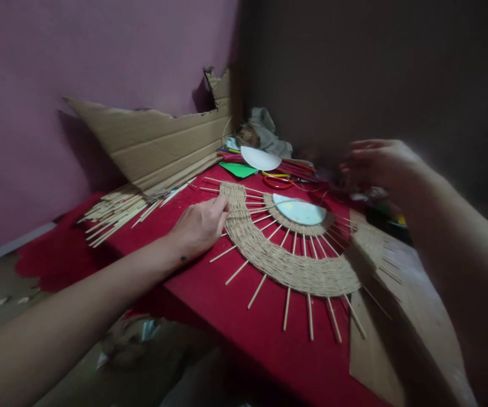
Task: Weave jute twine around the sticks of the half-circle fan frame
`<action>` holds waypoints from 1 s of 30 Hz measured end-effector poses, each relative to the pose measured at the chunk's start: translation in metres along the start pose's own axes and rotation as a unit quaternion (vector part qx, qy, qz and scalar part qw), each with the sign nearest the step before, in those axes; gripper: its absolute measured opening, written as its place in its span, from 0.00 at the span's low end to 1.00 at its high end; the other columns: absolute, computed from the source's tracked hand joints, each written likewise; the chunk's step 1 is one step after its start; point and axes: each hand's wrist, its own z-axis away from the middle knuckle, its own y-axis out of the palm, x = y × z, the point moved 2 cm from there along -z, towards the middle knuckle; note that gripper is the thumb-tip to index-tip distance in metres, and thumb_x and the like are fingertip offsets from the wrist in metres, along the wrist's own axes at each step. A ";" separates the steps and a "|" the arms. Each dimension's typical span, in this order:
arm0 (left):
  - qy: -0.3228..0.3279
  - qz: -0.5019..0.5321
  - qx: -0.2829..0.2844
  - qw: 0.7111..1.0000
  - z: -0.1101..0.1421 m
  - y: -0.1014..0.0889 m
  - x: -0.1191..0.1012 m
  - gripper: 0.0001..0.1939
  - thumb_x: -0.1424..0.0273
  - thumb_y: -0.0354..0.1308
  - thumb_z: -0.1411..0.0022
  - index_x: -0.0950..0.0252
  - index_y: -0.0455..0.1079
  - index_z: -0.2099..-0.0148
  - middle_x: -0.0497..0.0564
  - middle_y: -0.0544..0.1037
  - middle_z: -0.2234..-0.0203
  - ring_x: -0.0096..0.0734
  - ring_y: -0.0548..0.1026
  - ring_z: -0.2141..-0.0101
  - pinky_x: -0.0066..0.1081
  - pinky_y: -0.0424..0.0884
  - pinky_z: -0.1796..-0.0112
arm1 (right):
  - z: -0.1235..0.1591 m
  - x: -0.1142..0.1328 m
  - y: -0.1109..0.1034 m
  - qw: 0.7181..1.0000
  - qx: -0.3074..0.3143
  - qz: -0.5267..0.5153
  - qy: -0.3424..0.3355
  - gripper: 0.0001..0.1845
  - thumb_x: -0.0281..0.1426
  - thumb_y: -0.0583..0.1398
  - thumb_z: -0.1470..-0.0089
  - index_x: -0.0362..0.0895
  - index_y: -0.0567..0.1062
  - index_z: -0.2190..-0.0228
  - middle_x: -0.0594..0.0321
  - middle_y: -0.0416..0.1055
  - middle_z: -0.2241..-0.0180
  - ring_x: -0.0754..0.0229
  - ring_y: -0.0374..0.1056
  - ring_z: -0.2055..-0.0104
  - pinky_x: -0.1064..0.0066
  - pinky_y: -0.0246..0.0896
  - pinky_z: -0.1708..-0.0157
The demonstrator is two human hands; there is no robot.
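A sunburst weaving of jute cord wound round thin wooden sticks lies on the red cloth, with a pale round disc at its middle. My left hand rests on the weaving's left end, fingers curled and pinched on the woven band and a stick. My right hand hovers above the far right of the table, blurred by motion, fingers together over a clutter of coloured things. Whether it holds anything is unclear.
A bundle of loose sticks lies at the left. Torn cardboard leans on the purple wall. A white disc, green paper, red scissors and a jute ball crowd the back. Flat cardboard sits at right.
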 end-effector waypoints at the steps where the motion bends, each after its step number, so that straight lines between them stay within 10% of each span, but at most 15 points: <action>1: -0.003 0.016 -0.009 1.000 0.000 0.000 0.001 0.06 0.72 0.46 0.39 0.65 0.63 0.63 0.52 0.74 0.71 0.33 0.71 0.70 0.31 0.65 0.68 | 0.011 0.011 0.007 0.999 0.049 -0.017 0.006 0.17 0.18 0.59 0.50 0.28 0.75 0.56 0.45 0.75 0.70 0.66 0.69 0.75 0.70 0.59 0.75; 4: -0.006 0.069 -0.034 0.997 -0.002 -0.003 0.005 0.06 0.72 0.47 0.41 0.65 0.65 0.66 0.51 0.73 0.72 0.31 0.70 0.72 0.29 0.64 0.69 | 0.051 0.049 0.017 0.997 0.073 -0.003 -0.023 0.31 0.15 0.60 0.58 0.33 0.69 0.49 0.44 0.73 0.57 0.59 0.70 0.63 0.68 0.62 0.66; 13: -0.173 0.334 0.032 0.926 -0.012 -0.016 0.016 0.03 0.70 0.54 0.52 0.64 0.64 0.74 0.43 0.66 0.86 0.23 0.61 0.84 0.25 0.55 0.81 | 0.184 0.148 0.060 0.894 0.315 -0.094 -0.306 0.12 0.23 0.54 0.47 0.42 0.77 0.67 0.58 0.73 0.66 0.61 0.66 0.64 0.70 0.58 0.64; 18: -0.203 0.402 0.048 0.892 -0.009 -0.024 0.026 0.04 0.71 0.55 0.54 0.65 0.62 0.76 0.41 0.63 0.89 0.20 0.57 0.87 0.23 0.51 0.83 | 0.187 0.167 0.074 0.883 0.333 -0.008 -0.330 0.13 0.27 0.52 0.43 0.43 0.77 0.65 0.55 0.70 0.64 0.60 0.64 0.67 0.70 0.51 0.71; 30: -0.104 0.101 -0.053 0.988 0.017 -0.026 0.034 0.06 0.71 0.51 0.46 0.65 0.69 0.72 0.49 0.73 0.75 0.29 0.67 0.74 0.30 0.61 0.69 | 0.168 0.199 0.107 0.853 0.329 0.140 -0.382 0.16 0.26 0.46 0.41 0.40 0.73 0.62 0.51 0.75 0.69 0.55 0.70 0.68 0.69 0.52 0.73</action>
